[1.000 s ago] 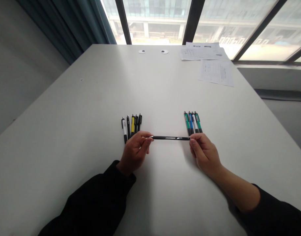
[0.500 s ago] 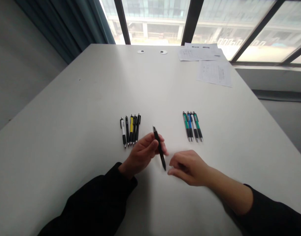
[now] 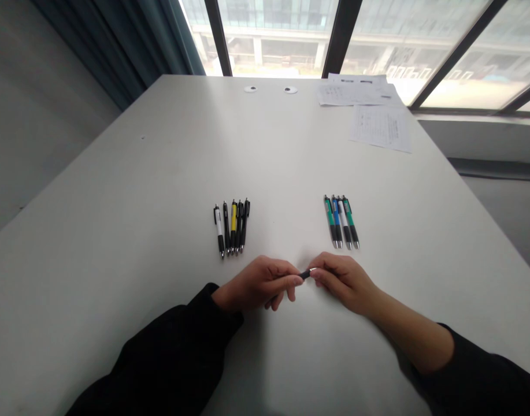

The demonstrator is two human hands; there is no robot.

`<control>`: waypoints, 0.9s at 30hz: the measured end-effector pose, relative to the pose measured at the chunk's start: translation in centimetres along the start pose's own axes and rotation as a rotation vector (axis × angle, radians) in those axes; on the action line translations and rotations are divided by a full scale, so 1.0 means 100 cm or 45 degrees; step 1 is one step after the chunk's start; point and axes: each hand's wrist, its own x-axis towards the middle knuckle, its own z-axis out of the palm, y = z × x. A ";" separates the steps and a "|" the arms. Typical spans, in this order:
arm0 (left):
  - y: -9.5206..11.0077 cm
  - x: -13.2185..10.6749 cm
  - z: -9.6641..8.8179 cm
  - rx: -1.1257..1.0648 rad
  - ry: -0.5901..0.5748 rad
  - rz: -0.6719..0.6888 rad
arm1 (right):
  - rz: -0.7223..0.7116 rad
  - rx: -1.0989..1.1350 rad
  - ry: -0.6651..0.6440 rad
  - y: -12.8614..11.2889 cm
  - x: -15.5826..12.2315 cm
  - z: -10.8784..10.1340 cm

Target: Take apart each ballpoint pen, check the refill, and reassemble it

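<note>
Pinching a black pen between both hands, fingertips nearly touching.

Your left hand and right hand cover most of the black pen, so only a short piece shows. The printing on the papers is too small for reading, and the picture's bottom edge cuts your left sleeve.

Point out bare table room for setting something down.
Free: the table between the left pen row and right pen row, beyond the hands. Crowded: where the left hand and right hand meet on a pen.
</note>
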 end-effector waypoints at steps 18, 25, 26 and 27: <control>-0.002 -0.001 -0.002 0.089 -0.010 0.027 | 0.135 0.231 0.025 0.003 -0.001 0.003; 0.000 -0.001 -0.002 0.109 -0.013 0.022 | 0.126 0.276 0.004 0.002 0.000 0.002; 0.001 -0.002 -0.002 0.111 -0.020 0.020 | 0.132 0.248 0.002 0.002 0.000 0.002; 0.001 -0.002 -0.002 0.114 -0.028 0.020 | 0.132 0.220 0.001 0.002 0.001 0.002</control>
